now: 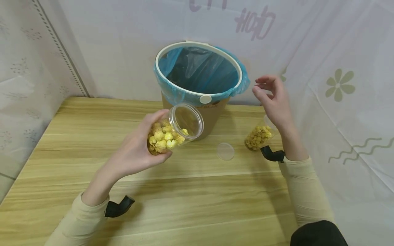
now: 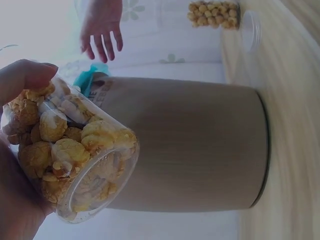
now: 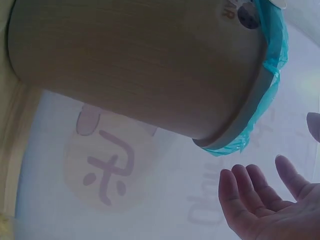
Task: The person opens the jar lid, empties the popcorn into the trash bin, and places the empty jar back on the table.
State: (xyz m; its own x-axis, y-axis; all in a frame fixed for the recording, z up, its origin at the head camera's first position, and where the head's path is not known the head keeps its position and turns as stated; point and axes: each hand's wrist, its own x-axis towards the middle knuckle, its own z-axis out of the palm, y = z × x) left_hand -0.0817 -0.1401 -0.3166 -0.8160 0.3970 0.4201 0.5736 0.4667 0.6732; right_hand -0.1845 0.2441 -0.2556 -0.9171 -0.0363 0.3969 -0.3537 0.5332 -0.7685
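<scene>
My left hand [image 1: 132,153] grips a clear plastic jar [image 1: 187,121] of yellow popcorn [image 1: 163,138], tilted with its uncovered mouth toward the bin. The same jar [image 2: 75,150] fills the near part of the left wrist view, its base facing the camera. Behind it stands a brown trash bin [image 1: 212,116] lined with a blue bag [image 1: 243,80] under a white rim ring. My right hand [image 1: 275,100] is raised beside the bin's right side, fingers loosely bent and holding nothing. In the right wrist view its fingers [image 3: 257,187] are near the bag's edge.
A second popcorn jar [image 1: 258,136] stands on the wooden table [image 1: 172,201] at the right, below my right wrist. A round translucent lid [image 1: 225,151] lies between that jar and the bin. Patterned white cloth [image 1: 117,44] hangs behind and at both sides.
</scene>
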